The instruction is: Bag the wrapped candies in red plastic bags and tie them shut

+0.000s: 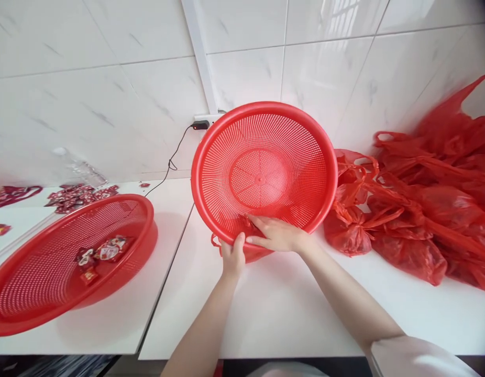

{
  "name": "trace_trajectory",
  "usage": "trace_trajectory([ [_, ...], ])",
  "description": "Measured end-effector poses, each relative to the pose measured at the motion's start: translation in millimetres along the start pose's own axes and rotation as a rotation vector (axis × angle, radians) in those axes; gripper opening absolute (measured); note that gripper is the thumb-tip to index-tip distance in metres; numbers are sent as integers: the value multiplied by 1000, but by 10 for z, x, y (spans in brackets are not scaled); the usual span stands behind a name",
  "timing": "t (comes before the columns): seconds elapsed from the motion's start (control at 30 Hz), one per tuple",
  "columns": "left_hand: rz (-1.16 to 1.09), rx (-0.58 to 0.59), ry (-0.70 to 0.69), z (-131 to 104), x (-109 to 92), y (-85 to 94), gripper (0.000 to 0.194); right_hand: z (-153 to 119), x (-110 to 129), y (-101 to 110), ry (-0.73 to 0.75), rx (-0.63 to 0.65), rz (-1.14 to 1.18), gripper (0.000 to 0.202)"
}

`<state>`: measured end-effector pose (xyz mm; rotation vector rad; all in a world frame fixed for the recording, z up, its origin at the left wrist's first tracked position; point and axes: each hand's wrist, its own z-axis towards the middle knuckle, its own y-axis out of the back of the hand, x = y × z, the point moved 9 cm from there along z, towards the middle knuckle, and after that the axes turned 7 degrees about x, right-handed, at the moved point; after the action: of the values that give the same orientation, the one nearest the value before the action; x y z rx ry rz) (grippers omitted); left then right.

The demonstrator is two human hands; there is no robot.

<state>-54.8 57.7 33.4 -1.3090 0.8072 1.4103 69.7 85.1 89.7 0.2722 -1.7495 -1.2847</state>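
Observation:
A red plastic mesh basket (pixel 262 112) stands tilted in front of me, its open side facing me. At its near rim, my left hand (pixel 232 255) is closed, with the thumb over the edge and the other fingers hidden below. My right hand (pixel 277 234) reaches over the same rim into the basket. Its fingers are stretched out and apart, next to a small red thing (pixel 248 225) I cannot make out clearly. Under the near rim, part of a red plastic bag (pixel 256 255) shows, with a handle loop left of my left hand.
To the left stands a second red basket (pixel 146 220) holding a few wrapped packets (pixel 111 248). Behind it are a pile of small packets (pixel 79 196) and a clear bottle (pixel 83 170). A black plug with a cable (pixel 200 125) sits by the wall. Filled red bags (pixel 423 209) are heaped at right.

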Motion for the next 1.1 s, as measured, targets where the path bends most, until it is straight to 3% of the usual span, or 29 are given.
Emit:
trace_trajectory([
  [0.1, -13, -47, -16, 83, -23, 90, 30, -27, 27, 29, 17, -6, 20, 72],
  [0.3, -88, -106, 61, 229, 43, 250, 35, -96, 60, 293, 50, -186, 123, 25],
  [0.47, -128, -211, 51, 292, 38, 420, 39, -226, -106, 529, -42, -377, 348, 37],
  [0.6, -109, -328, 4, 315, -37, 568, 36, -266, -252, 556, -93, -424, 540, 39],
  [0.73, -96, -405, -77, 326, -108, 690, 36, -289, -270, 605, -38, -437, 632, 36],
  [0.9, -56, -419, -143, 329, -132, 752, 37, -346, -290, 672, 7, -466, 658, 34],
  [1.1, -1, -425, -167, 314, -163, 754, 30, -378, -377, 692, -59, -524, 639, 42],
])
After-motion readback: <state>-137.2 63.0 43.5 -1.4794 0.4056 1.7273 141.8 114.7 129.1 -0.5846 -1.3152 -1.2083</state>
